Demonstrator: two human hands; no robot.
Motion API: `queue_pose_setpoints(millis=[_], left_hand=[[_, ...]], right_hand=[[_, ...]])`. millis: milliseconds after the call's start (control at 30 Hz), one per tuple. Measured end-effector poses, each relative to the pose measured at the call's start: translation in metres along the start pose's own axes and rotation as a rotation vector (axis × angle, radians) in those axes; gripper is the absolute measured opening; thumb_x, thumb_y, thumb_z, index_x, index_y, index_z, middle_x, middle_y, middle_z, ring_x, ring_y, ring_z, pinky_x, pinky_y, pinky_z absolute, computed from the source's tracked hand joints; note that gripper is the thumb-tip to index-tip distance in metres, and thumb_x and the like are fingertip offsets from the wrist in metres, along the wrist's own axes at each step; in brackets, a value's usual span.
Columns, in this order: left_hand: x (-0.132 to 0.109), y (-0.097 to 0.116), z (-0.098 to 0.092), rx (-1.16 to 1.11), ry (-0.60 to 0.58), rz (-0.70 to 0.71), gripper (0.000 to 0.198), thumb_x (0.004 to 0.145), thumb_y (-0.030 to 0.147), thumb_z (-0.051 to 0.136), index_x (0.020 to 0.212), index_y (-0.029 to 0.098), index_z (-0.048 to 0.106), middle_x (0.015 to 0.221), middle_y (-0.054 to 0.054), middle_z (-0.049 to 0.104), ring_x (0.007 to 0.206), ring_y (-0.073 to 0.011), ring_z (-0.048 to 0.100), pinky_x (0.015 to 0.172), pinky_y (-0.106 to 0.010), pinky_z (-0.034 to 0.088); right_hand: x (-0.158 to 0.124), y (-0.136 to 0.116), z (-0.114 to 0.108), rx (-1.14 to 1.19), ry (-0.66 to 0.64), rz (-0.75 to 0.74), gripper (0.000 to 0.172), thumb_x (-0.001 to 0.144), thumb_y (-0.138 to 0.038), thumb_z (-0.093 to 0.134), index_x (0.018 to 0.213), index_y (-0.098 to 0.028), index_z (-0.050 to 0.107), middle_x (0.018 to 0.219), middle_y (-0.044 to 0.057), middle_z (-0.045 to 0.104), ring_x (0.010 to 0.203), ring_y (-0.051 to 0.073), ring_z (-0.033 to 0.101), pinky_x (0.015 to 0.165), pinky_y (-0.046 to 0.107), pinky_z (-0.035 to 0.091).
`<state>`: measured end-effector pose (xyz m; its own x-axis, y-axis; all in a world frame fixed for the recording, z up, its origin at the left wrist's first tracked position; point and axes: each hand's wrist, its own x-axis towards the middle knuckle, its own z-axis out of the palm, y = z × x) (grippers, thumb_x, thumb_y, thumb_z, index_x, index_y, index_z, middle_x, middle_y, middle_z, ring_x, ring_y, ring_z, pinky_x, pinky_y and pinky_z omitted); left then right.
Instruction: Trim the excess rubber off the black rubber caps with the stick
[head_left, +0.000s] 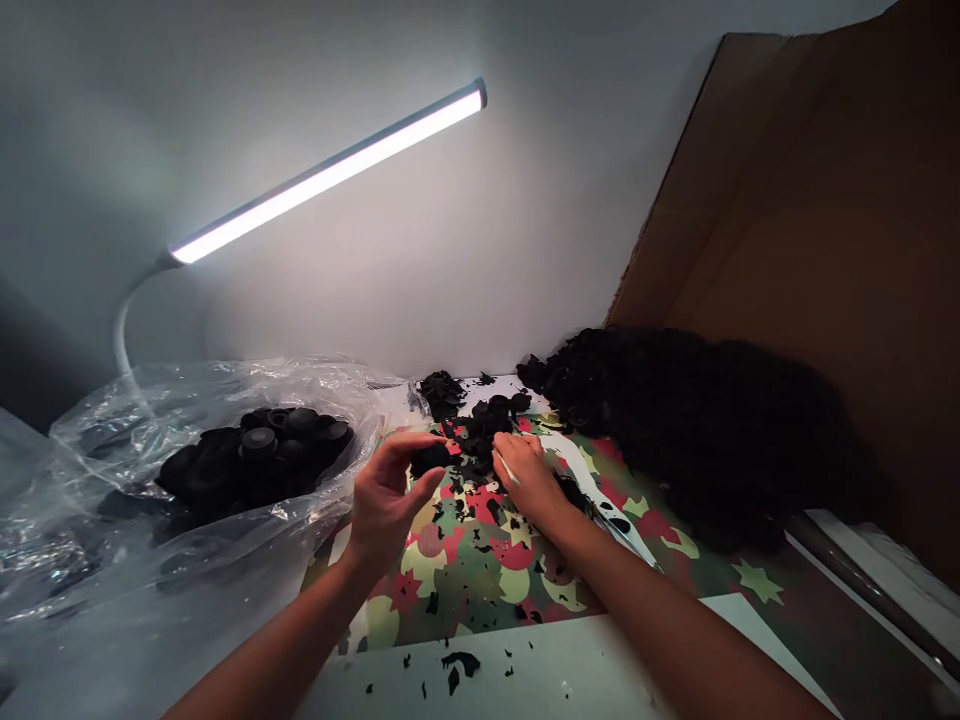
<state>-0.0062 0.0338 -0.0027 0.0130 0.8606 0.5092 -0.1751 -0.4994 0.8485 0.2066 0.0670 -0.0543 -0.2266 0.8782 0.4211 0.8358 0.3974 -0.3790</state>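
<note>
My left hand (384,497) is closed around a black round cap-like piece (430,458), held between the thumb and the curled fingers. To its right, my right hand (523,474) is closed, with its fingers bent in at the edge of a small heap of black scraps (480,435). What its fingertips hold, if anything, is hidden. Beneath both hands lies a patterned sheet (469,585) in red, green and cream, strewn with black trimmings. On the left, several black round pieces (259,442) sit in a clear plastic bag (97,430).
A large black pile (720,430) fills the right, against a cardboard sheet (817,180). Another heap of scraps (442,393) lies at the back. A lit bar lamp (330,175) on a bendable neck hangs above. White paper (480,670) with black bits lies in front.
</note>
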Motion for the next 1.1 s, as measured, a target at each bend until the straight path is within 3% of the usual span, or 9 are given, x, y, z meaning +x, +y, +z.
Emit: queue_pose_setpoints(millis=[100,200,300,400,533,667,833,967,1100], left_hand=[[0.002,0.0,-0.001,-0.182,0.015,-0.223,0.032,0.07,0.035,0.089,0.092,0.019,0.073,0.092,-0.006,0.075,0.088,-0.0188,0.069,0.081,-0.028,0.055],[0.002,-0.009,0.0,-0.272,0.039,-0.343,0.04,0.058,0.035,0.096,0.084,0.018,0.071,0.086,-0.003,0.072,0.081,-0.0164,0.068,0.073,-0.024,0.053],[-0.002,-0.016,0.001,-0.272,-0.02,-0.408,0.043,0.06,0.03,0.095,0.096,0.02,0.075,0.095,-0.005,0.073,0.09,-0.0192,0.069,0.077,-0.026,0.054],[-0.005,-0.019,0.001,-0.252,-0.117,-0.476,0.05,0.071,0.03,0.088,0.117,0.022,0.074,0.115,-0.009,0.073,0.108,-0.0256,0.068,0.092,-0.034,0.053],[-0.008,-0.021,0.003,-0.215,-0.153,-0.488,0.038,0.077,0.034,0.083,0.112,0.02,0.074,0.117,-0.009,0.074,0.109,-0.027,0.068,0.095,-0.037,0.053],[-0.01,-0.019,0.006,-0.059,-0.141,-0.511,0.033,0.072,0.031,0.086,0.1,0.019,0.073,0.098,-0.006,0.076,0.086,-0.0222,0.071,0.077,-0.032,0.055],[-0.014,-0.018,0.009,0.204,-0.238,-0.405,0.032,0.072,0.024,0.082,0.103,0.02,0.077,0.096,-0.007,0.076,0.088,-0.0234,0.07,0.08,-0.033,0.055],[-0.019,-0.021,0.009,0.328,-0.288,-0.31,0.021,0.077,0.023,0.078,0.097,0.022,0.081,0.088,-0.006,0.072,0.081,-0.0206,0.067,0.071,-0.029,0.055],[-0.024,-0.021,0.01,0.234,-0.218,-0.413,0.017,0.08,0.022,0.073,0.096,0.021,0.078,0.08,-0.004,0.072,0.062,-0.0172,0.065,0.046,-0.023,0.047]], right_hand=[[-0.001,0.001,-0.007,0.043,0.021,0.017,0.019,0.094,-0.014,0.042,0.078,-0.022,0.046,0.075,-0.001,0.06,0.072,0.018,0.055,0.087,0.035,0.035],[-0.002,-0.006,-0.018,0.081,0.064,0.037,0.019,0.093,-0.018,0.045,0.075,-0.022,0.045,0.077,-0.001,0.058,0.074,0.018,0.055,0.082,0.034,0.036],[-0.003,-0.017,-0.033,0.119,0.121,0.063,0.023,0.095,-0.023,0.045,0.072,-0.023,0.042,0.082,0.002,0.057,0.079,0.019,0.055,0.075,0.033,0.038],[-0.006,-0.029,-0.047,0.254,0.151,0.083,0.024,0.101,-0.029,0.041,0.077,-0.023,0.045,0.087,0.003,0.06,0.078,0.019,0.058,0.07,0.03,0.043],[-0.014,-0.04,-0.053,0.582,0.199,0.038,0.014,0.097,-0.024,0.044,0.089,-0.023,0.055,0.11,0.006,0.066,0.099,0.022,0.063,0.083,0.034,0.048],[-0.017,-0.047,-0.049,0.596,0.112,-0.001,0.023,0.099,-0.02,0.04,0.104,-0.022,0.062,0.101,0.005,0.066,0.089,0.021,0.063,0.078,0.034,0.049],[-0.019,-0.054,-0.035,0.602,-0.046,-0.032,0.017,0.093,-0.022,0.063,0.108,-0.023,0.07,0.098,0.004,0.064,0.085,0.02,0.063,0.075,0.032,0.051],[-0.022,-0.053,-0.024,0.639,0.009,-0.004,0.008,0.088,-0.018,0.067,0.091,-0.022,0.073,0.09,0.004,0.063,0.08,0.019,0.064,0.07,0.031,0.052],[-0.024,-0.052,-0.022,0.638,0.103,0.001,0.013,0.085,-0.016,0.069,0.095,-0.023,0.074,0.086,0.003,0.066,0.077,0.019,0.063,0.067,0.03,0.051]])
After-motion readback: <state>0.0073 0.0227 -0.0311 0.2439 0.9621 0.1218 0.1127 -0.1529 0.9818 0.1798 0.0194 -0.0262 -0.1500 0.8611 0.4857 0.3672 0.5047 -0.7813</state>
